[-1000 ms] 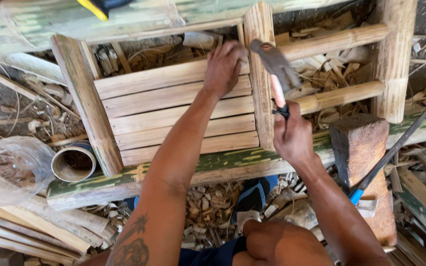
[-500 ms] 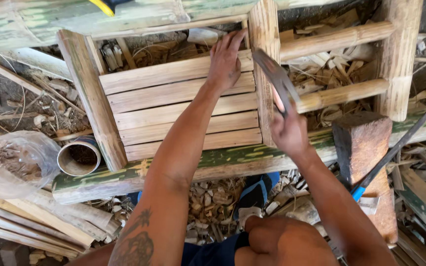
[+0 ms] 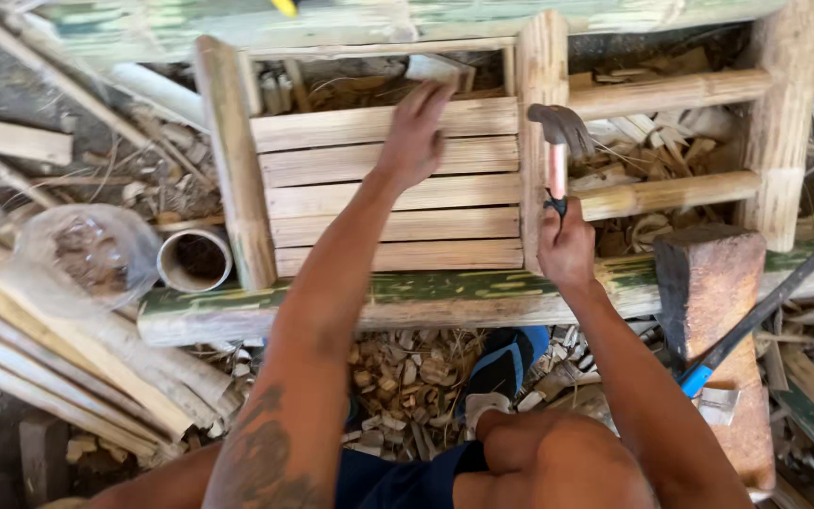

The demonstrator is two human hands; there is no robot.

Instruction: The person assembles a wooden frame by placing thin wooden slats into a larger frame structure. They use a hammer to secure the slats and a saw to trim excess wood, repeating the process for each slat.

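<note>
packages: clear plastic bag [image 3: 87,254], crumpled, left of frame among bamboo poles | labels, signs, screens: none

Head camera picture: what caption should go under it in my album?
Left hand steadies bamboo slats while right hand raises a hammer beside the frame post.

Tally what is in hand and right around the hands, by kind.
Hammer, held in the right hand: 1
Flat bamboo slats in the panel under the left hand: 5, the top slat touched
Wooden block: 1
Short open tube: 1
Total: 8
</note>
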